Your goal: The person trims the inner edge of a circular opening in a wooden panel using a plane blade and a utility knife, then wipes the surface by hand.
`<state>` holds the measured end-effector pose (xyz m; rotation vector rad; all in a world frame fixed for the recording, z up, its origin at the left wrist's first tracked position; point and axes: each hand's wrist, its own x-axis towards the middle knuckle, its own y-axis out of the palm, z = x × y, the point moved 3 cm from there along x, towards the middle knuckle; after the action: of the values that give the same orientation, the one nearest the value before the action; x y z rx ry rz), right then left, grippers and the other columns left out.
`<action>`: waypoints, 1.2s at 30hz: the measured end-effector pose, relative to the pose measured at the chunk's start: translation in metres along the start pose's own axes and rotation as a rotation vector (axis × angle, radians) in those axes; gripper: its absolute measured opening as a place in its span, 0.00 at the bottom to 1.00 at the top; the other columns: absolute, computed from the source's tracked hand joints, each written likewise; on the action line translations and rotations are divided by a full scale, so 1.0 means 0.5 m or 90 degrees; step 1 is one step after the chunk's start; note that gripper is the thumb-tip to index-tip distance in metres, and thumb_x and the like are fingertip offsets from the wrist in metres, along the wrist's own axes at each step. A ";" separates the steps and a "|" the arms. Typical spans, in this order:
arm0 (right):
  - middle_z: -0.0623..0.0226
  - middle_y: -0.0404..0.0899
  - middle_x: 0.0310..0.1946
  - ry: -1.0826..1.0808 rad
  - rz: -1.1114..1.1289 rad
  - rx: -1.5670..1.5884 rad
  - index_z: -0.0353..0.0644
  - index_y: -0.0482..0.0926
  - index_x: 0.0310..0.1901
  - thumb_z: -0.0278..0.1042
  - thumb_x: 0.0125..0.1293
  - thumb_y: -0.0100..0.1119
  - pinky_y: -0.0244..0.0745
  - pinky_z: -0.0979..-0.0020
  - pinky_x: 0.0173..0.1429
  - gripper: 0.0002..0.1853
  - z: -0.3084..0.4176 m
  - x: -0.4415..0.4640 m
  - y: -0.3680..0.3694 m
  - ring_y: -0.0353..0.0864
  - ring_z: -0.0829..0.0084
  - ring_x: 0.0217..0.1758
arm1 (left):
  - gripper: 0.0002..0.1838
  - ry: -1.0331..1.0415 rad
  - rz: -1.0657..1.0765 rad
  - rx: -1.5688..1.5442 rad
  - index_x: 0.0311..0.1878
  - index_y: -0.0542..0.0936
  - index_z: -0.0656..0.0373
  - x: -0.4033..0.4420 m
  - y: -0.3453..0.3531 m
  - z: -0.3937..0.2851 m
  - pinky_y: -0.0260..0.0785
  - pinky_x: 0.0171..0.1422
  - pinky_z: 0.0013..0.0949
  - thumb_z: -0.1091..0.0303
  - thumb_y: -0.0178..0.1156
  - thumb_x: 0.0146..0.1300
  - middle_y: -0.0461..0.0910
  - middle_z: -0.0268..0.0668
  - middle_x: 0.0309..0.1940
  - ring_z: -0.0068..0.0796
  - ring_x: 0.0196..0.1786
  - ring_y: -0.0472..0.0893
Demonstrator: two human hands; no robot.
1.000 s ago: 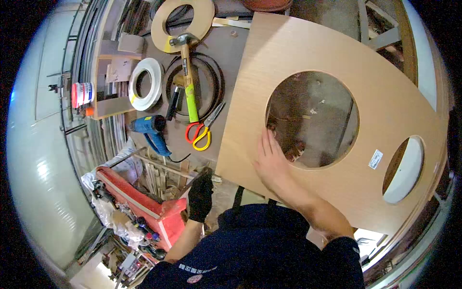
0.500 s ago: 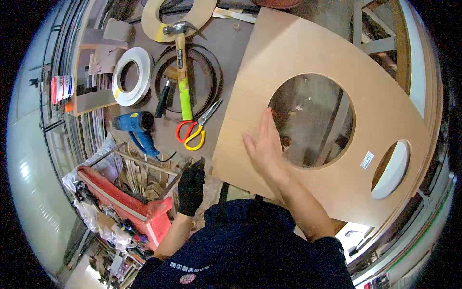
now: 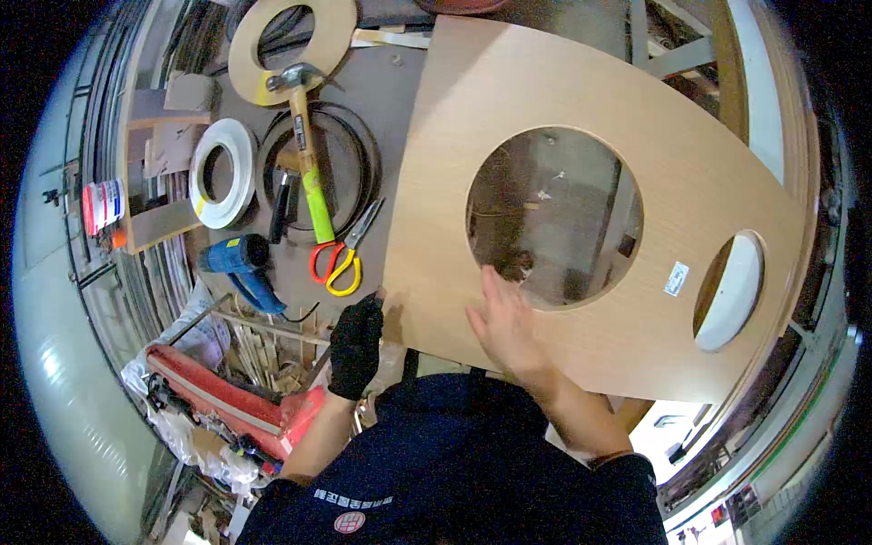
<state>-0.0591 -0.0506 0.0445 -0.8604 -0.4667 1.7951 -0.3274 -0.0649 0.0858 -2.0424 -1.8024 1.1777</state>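
My bare right hand point(image 3: 510, 329) is open, its fingers stretched out over the wooden panel point(image 3: 427, 209) at the lower left rim of the large round cutout. My left hand point(image 3: 357, 345), in a black glove, is closed beside the panel's near left corner. Whatever its fingers may hold is hidden. Left of the panel lie scissors point(image 3: 350, 250) with one red and one yellow handle. A claw hammer point(image 3: 304, 150) with a lime-green grip rests across dark coiled strips point(image 3: 371, 163). Another black-handled tool point(image 3: 282, 207) lies beside it.
A blue heat gun point(image 3: 241, 268) and a white roll of edging point(image 3: 223, 173) lie farther left. A wood-coloured roll point(image 3: 341, 27) is at the back. A smaller cutout point(image 3: 731, 291) opens at the panel's right. Below left stands a red object point(image 3: 213, 391) among wood scraps.
My right hand has drawn back toward me along the cutout's rim. My left glove is now closer to the panel's corner. The whole view has shifted slightly.
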 end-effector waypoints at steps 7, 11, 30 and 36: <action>0.46 0.73 0.68 -0.156 0.094 -0.211 0.30 0.67 0.70 0.41 0.63 0.66 0.61 0.50 0.77 0.37 -0.096 -0.112 -0.122 0.72 0.51 0.72 | 0.16 -0.022 -0.011 -0.110 0.64 0.81 0.59 0.011 0.015 -0.027 0.77 0.50 0.34 0.68 0.57 0.77 0.83 0.41 0.47 0.29 0.43 0.82; 0.52 0.73 0.69 -0.189 0.161 -0.323 0.35 0.69 0.70 0.44 0.65 0.63 0.58 0.49 0.80 0.35 -0.172 -0.145 -0.203 0.69 0.54 0.74 | 0.17 -0.039 -0.018 -0.152 0.64 0.80 0.58 0.014 0.020 -0.037 0.77 0.49 0.32 0.69 0.57 0.76 0.83 0.40 0.45 0.27 0.42 0.82; 0.37 0.49 0.80 0.038 -0.323 -0.340 0.25 0.54 0.77 0.66 0.72 0.52 0.36 0.45 0.85 0.50 -0.107 0.359 -0.228 0.44 0.43 0.85 | 0.19 -0.031 -0.084 -0.085 0.66 0.80 0.56 -0.037 -0.006 0.005 0.76 0.50 0.32 0.72 0.55 0.75 0.82 0.37 0.44 0.26 0.44 0.80; 0.40 0.56 0.78 -0.319 0.010 -0.230 0.26 0.58 0.75 0.57 0.65 0.60 0.41 0.45 0.85 0.48 0.070 0.285 -0.036 0.52 0.48 0.83 | 0.19 -0.061 -0.159 -0.163 0.68 0.78 0.59 -0.042 -0.057 0.042 0.75 0.48 0.28 0.73 0.55 0.75 0.82 0.33 0.47 0.22 0.43 0.79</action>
<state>-0.1016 0.0903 0.0322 -0.6415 -1.1355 1.9712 -0.3615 -0.0840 0.0978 -1.8361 -2.2797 1.0360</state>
